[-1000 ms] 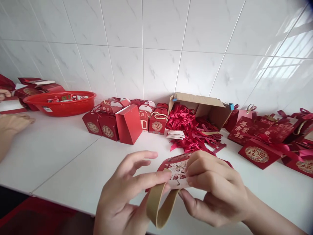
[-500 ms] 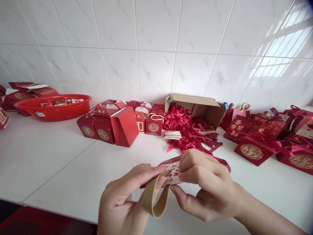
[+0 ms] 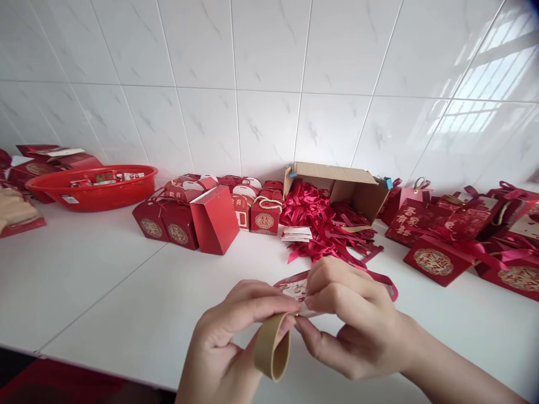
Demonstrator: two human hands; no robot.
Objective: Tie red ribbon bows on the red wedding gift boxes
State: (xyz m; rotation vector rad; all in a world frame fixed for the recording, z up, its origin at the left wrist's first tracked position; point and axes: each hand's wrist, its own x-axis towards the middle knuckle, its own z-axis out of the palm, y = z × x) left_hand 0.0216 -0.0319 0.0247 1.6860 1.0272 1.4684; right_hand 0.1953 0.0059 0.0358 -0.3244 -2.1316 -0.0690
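Observation:
My left hand (image 3: 236, 331) is closed, with its thumb and fingers pinching a gold ribbon handle (image 3: 273, 353) that curls into a loop. Just beyond lies a gift bag (image 3: 295, 287), red with a pale printed face, mostly covered by both hands. A dark red ribbon handle (image 3: 392, 287) sticks out on its far right side. My right hand (image 3: 357, 320) pinches the near edge of the gift bag, its fingertips close to my left ones. A tiny gold speck shows at the right thumb tip; what it is I cannot make out.
Behind my hands, red ribbons (image 3: 309, 205) spill from a cardboard box (image 3: 357, 177) beside white cards (image 3: 297, 234). Red gift boxes (image 3: 181, 224) stand left, finished-looking bags (image 3: 438, 261) right. A red basin (image 3: 105, 193) holds small packets. Another person's blurred hand (image 3: 17, 207) shows far left.
My left hand has moved right, towards my right fingertips, and the gold loop has narrowed. Another person's hand has come into view at the left edge over a red item.

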